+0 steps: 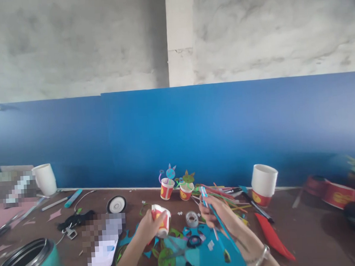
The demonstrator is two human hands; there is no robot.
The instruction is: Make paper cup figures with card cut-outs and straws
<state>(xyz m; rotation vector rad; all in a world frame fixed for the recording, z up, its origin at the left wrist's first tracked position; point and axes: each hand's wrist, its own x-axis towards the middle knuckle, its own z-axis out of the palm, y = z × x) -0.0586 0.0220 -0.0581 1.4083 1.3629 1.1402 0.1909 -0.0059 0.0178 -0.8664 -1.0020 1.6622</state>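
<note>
My left hand is closed around a small red and white paper cup, tilted over the table. In my right hand are thin blue and white sticks, pointing down toward a blue sheet. Scissors and a green round cut-out with ears lie on the sheet. A roll of clear tape rests between my hands. Behind them stand two small cups, one with a blue rabbit-like figure, the other with a green eared figure.
Stacked white cups stand at the back right, near a red pouch. A teal container, a phone and a black-rimmed roll are on the left. Colored sticks lie behind my right hand. A blue partition borders the table.
</note>
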